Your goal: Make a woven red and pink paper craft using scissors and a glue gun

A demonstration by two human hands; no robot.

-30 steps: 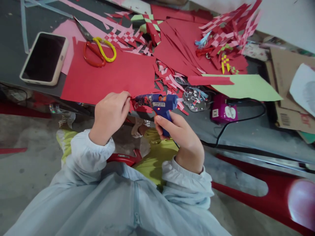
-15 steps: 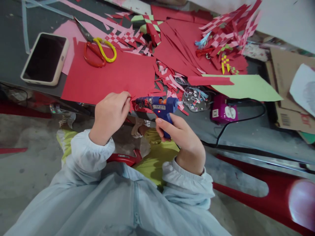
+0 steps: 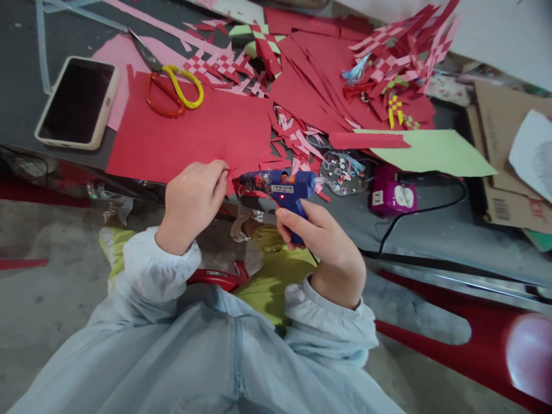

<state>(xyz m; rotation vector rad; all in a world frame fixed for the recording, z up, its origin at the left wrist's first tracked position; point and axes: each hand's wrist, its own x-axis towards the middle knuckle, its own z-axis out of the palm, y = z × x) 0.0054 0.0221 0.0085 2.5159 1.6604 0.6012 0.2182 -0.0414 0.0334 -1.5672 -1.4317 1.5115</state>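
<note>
My right hand [image 3: 321, 233] is wrapped round the grip of a blue hot glue gun [image 3: 282, 190], whose red light is lit. Its nozzle points left, close to the fingers of my left hand [image 3: 192, 198]. Those fingers are pinched together at the front edge of a large red paper sheet [image 3: 198, 132]; a bit of red shows at the tips, but what they hold is too small to make out. On that sheet lie scissors [image 3: 172, 95] with one yellow and one red handle.
A phone [image 3: 77, 103] lies on the left. Woven red and pink paper strips [image 3: 401, 54] are heaped at the back right. Near the glue gun are a dish of small beads [image 3: 345, 172], a purple box [image 3: 393, 192] and a black cord [image 3: 426, 211]. Green paper [image 3: 435, 152] lies beyond.
The glue gun in my right hand has shifted slightly to the right, its nozzle drawing a little away from my left fingers. My left hand stays nearly still.
</note>
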